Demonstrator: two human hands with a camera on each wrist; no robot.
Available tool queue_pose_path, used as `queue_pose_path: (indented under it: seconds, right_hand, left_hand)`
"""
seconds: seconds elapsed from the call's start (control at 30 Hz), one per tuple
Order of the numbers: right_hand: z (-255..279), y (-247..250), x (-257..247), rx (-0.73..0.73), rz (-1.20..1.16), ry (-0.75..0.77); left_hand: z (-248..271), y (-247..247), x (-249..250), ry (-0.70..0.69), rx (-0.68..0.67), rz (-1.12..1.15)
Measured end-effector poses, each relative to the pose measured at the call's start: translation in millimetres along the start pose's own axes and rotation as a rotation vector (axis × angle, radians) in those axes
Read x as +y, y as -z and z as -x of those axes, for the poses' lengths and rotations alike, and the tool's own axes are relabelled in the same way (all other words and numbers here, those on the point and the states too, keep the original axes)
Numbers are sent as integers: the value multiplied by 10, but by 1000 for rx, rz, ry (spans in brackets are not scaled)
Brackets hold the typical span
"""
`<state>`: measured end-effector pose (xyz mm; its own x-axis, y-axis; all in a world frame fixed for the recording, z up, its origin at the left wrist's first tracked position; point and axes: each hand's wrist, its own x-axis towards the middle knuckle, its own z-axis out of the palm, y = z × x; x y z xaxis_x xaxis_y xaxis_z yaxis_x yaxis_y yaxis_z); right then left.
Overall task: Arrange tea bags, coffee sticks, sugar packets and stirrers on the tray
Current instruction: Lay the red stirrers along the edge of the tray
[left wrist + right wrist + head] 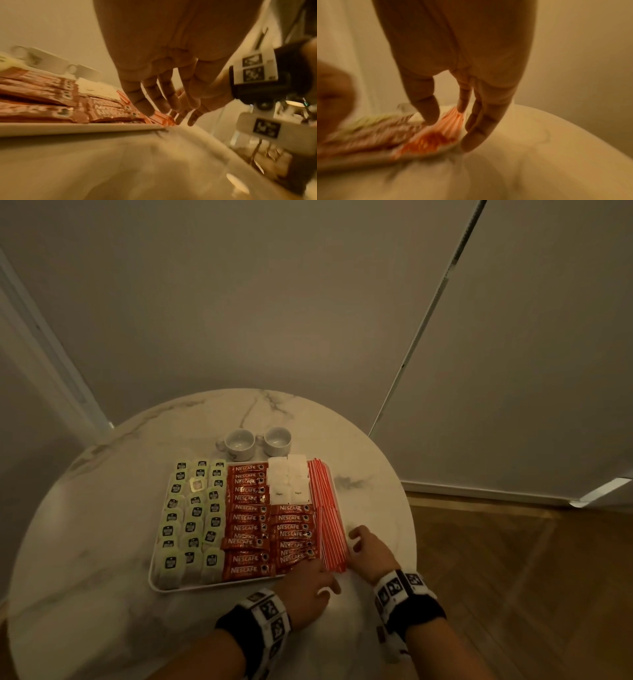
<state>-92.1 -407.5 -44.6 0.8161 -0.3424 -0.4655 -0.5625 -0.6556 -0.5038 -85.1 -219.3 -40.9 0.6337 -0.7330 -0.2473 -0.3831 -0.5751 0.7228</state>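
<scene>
Tabletop point(102, 542): round, marble-look, smooth, so anything on it will slide easily.

Tray point(219, 586): white, rigid, low rim, sits mid-tabletop toward the near edge. Nearly full. If it must move, take it by 2 opposite rims; my guess is it's light but the loose contents will shift.

2 cups point(255, 441): ceramic, fragile, on the tabletop just past the tray's far edge. Not part of the arranging.

Tea bags point(191, 518): 3 columns on the tray's left side. Soft, light paper sachets, overlapped like shingles. Pinch at an edge, 1 is turned differently.

Coffee sticks point(248, 518): red, stacked in the tray's middle, a second stack at the near right. Glossy foil, likely slippery; a few lie skewed. Nudge from the ends rather than lift.

Stirrers point(330, 537): red-white wrapped, thin, along the tray's right edge. Light, roll easily; square them by pressing both long sides.

Sugar packets point(289, 479): white, flat, far middle-right of the tray. Light, soft.

Left hand point(308, 587): fingers straight, spread, holding nothing, tips at the stirrers' near end by the tray's near right corner.

Right hand point(368, 546): fingers loosely extended, no grip, at the stirrers' outer side; whether it's touching them I can't tell, wrist view is blurred.
</scene>
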Motion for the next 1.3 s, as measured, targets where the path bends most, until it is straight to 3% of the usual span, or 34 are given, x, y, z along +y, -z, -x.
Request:
queue_pose_path:
  seconds: [0.1, 0.27, 0.43, 0.63, 0.8, 1.03, 1.1, 1.17, 1.23, 1.3]
  right_hand:
    - [34, -131, 102, -57, -10, 67]
    - [-28, -218, 160, -49, 59, 161]
    - [-176, -203, 181, -63, 81, 203]
    - [-220, -112, 176, -155, 176, 245]
    - [-246, -24, 198, -218, 210, 284]
    - [-212, 23, 144, -242, 179, 223]
    - [-186, 85, 139, -281, 84, 168]
    - [-220, 131, 137, -255, -22, 108]
    - [-321, 131, 122, -161, -115, 32]
    - [-480, 114, 103, -70, -168, -45]
  left_hand:
    - [-98, -189, -12, 48, 92, -167]
    - [-178, -382, -145, 148, 215, -103]
    - [-201, -460, -154, 203, 181, -108]
    - [-207, -398, -91, 186, 173, -157]
    - [-214, -380, -84, 145, 195, -69]
    - [-155, -240, -62, 90, 248, 21]
    - [-100, -32, -86, 99, 349, 53]
    - [-15, 296, -205, 128, 589, 129]
    - [128, 705, -517, 304, 838, 230]
    - [283, 1106, -904, 567, 968, 281]
